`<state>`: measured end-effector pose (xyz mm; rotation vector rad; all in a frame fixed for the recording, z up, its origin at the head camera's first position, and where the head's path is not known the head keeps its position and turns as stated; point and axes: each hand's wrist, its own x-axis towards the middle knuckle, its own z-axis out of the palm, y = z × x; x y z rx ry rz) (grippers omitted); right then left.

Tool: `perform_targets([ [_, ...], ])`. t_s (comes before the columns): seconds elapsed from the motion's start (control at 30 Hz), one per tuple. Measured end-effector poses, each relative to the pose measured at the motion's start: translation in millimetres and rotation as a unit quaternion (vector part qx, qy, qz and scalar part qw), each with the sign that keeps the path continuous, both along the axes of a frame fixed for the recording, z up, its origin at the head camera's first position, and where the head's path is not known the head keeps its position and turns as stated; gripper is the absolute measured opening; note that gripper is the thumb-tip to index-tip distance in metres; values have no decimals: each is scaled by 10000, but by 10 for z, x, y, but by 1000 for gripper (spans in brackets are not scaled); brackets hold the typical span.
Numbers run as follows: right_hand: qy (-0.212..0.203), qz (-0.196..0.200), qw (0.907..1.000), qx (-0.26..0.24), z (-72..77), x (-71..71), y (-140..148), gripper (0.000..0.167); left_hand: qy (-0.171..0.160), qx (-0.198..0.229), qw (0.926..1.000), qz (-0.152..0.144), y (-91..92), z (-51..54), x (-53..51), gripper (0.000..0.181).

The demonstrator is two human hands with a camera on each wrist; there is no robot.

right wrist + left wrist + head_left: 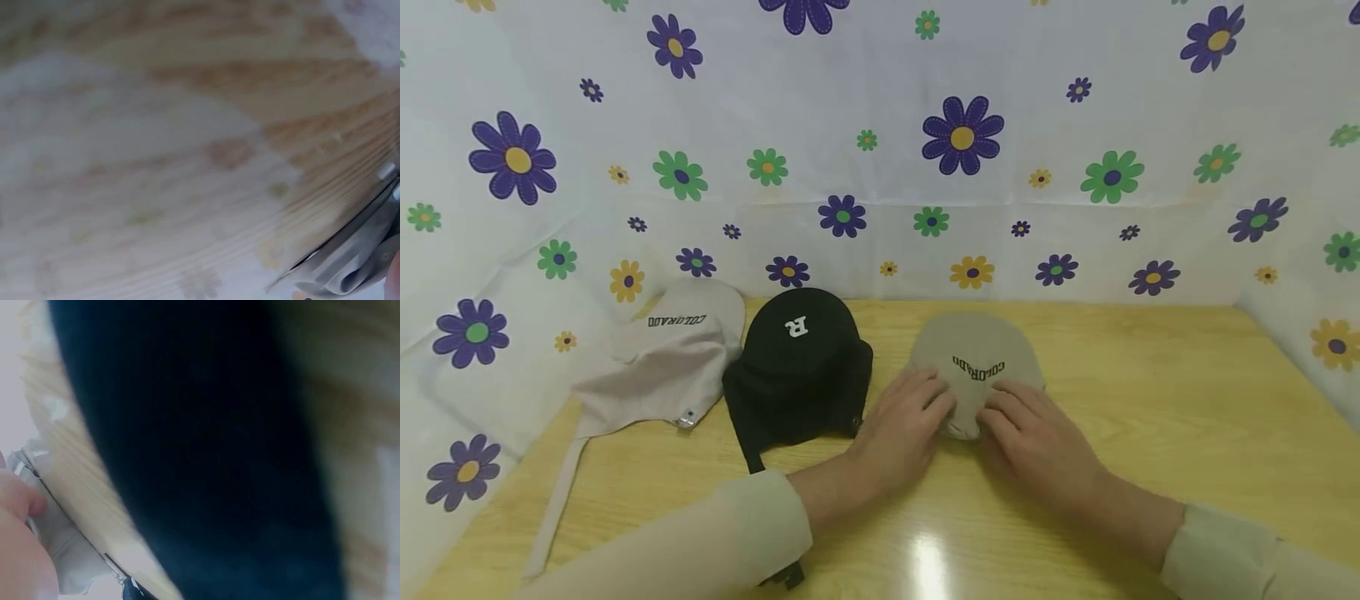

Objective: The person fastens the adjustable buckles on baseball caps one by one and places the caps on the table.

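A beige baseball cap (977, 337) with dark COLORADO lettering, upside down in the head view, lies on the table at centre right. Its front is creased inward between the two hands. My left hand (904, 421) grips the cap's near left side with bent fingers; the thumb is partly hidden. My right hand (1037, 437) holds the near right side in the same way. In the left wrist view, fingers touch the beige fabric (69, 550) at lower left. The right wrist view has the cap's folded edge (350, 259) at lower right, with a bit of finger.
To the left, a black cap (801, 350) with a white R lies beside a pale pink COLORADO cap (662, 367), their straps trailing forward. The wooden table (1187, 400) meets a flower-printed cloth (880, 100) behind. A blurred dark shape (194, 450) fills the left wrist view's middle.
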<state>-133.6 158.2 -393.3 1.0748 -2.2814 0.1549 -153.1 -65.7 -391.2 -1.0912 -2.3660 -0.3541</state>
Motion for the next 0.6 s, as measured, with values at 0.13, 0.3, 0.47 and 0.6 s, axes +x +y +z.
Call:
perform_targets([
  [0.13,-246,-209,9993,166,11,1,2,30,-98,-84,9999,-111,-15,-17,-14,22],
  [0.3,-574,-461,9965,404,10,25,8,31,69,-104,9998,-146,8,-34,-13,19],
  [0.47,-620,-502,9956,500,24,37,1,27,-201,-641,9977,-85,13,-19,6,20],
  [0.6,-552,-387,9967,450,15,42,8,26,-680,-1541,9856,136,17,-8,42,40],
])
